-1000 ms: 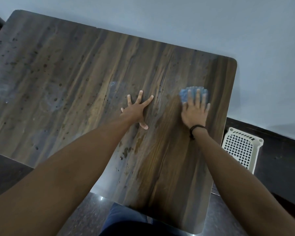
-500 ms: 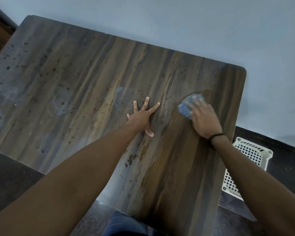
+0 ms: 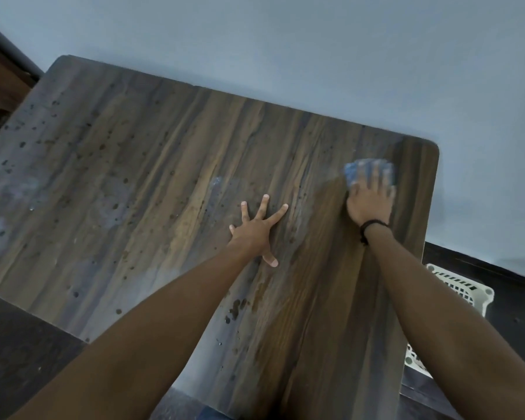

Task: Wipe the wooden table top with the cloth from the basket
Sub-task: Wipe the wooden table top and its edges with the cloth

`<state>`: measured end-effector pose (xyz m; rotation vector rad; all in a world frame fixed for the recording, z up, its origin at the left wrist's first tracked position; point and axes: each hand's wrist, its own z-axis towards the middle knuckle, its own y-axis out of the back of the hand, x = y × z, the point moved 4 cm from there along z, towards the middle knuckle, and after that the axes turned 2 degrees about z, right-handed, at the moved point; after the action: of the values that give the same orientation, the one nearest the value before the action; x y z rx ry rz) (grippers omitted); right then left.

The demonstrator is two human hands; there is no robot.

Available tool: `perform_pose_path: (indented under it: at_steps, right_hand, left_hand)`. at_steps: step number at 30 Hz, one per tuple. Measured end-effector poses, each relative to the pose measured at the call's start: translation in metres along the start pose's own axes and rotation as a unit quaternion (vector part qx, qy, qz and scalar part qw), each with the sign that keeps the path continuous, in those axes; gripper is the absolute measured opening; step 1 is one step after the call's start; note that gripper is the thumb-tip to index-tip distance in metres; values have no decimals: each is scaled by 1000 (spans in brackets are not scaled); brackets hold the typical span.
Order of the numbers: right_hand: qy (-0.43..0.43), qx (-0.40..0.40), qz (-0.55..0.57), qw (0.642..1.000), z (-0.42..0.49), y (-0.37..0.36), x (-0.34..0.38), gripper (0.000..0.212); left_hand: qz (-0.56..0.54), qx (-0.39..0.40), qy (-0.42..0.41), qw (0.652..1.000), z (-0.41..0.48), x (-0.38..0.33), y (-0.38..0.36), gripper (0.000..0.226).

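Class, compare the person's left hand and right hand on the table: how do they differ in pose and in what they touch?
The left hand spreads its fingers wide; the right hand holds its fingers close together. The left hand rests on bare table; the right hand presses a blue cloth. The right hand has a dark band at its wrist; the left hand has none. Both lie flat, palm down.

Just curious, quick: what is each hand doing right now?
Left hand: open, spread flat on the wooden table top.
Right hand: open, pressing the blue cloth down.
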<state>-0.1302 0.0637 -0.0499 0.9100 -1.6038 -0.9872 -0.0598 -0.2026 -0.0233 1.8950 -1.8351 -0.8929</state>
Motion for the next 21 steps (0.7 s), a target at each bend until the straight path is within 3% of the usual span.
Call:
perform_pose_path:
  at_steps: [3,4,8,9,13,15,18,19,21]
  right_hand:
    - [178,34,-40,983,-34,-16,5,57]
    - [187,38,-42,981,-31,-11,-6,55]
    - [-43,10,7,999,20,12,-27,56]
    - [-50,15,2,999,22,8,-18,57]
    - [131,46,-29,990,-12,-7,-5,52]
    - [110,29,-21,993,1,5,-26,52]
    - [-68,-17,22,997,41,20,-41,54]
    - [-84,-21,23,996,47,17,-32,54]
    - [13,-16,-12,1000,41,4,-6,54]
  left_hand:
    - [-13,-7,-14,1000,3,1,-3,142]
    - [-19,-14,-12,1000,4,1,-2,141]
    - [-43,-74,-16,996,19,-14,31,133]
    - [-43,-85,-17,995,27,-19,45,132]
    - [-47,-53,-3,997,58,-29,82,132]
    - [-40,-32,4,999,65,-29,83,130]
    - [-33,-26,5,999,66,-29,82,129]
    - [-34,-30,4,999,66,-28,82,129]
    - [-36,-35,1,999,68,-26,82,129]
